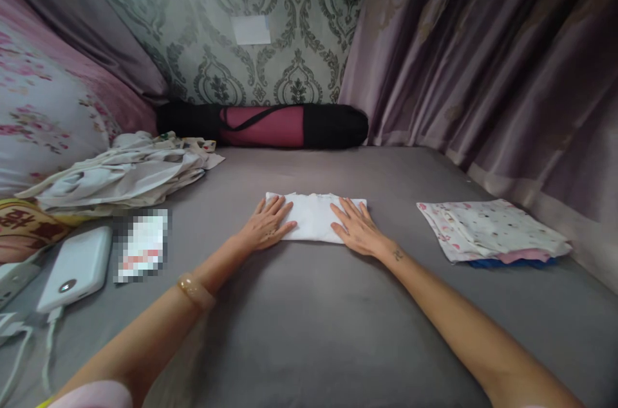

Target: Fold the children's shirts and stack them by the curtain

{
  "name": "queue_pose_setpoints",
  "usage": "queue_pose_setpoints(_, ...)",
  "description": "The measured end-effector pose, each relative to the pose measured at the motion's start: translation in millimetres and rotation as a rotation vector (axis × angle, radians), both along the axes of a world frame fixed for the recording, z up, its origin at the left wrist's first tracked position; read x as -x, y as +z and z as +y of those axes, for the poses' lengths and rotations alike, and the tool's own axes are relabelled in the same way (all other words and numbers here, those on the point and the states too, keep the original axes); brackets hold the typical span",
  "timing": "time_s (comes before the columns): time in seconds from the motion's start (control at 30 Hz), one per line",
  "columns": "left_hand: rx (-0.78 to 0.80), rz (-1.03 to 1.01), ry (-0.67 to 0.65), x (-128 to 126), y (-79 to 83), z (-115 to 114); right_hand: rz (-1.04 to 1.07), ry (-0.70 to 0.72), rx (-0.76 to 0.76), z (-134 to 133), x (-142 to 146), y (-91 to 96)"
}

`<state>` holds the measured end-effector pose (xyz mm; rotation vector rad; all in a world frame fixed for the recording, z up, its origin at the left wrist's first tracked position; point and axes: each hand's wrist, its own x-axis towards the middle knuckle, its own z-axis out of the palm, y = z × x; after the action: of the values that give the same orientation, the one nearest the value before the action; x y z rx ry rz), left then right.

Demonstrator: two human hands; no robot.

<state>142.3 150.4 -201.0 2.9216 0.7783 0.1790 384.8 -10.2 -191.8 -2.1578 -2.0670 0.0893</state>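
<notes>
A folded white cloth (313, 215) lies flat on the grey bed sheet (309, 331) in the middle of the view. My left hand (266, 224) rests palm down on its left end, fingers stretched out. My right hand (356, 228) lies flat on its right end, fingers spread. Neither hand grips anything. A bracelet sits on my left wrist.
A stack of folded patterned cloths (490, 229) lies at the right. A heap of unfolded pale clothes (120, 173) sits at the left. A white power bank (77, 266) with cable lies near the left edge. A black and maroon roll bag (270, 125) lies against the wall; curtains hang right.
</notes>
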Motion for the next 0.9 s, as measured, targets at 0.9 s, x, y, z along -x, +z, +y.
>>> queue_pose_setpoints(0.9,-0.093,0.007,0.128,-38,32.4,-26,0.066,-0.254,-0.073,13,7,11.2)
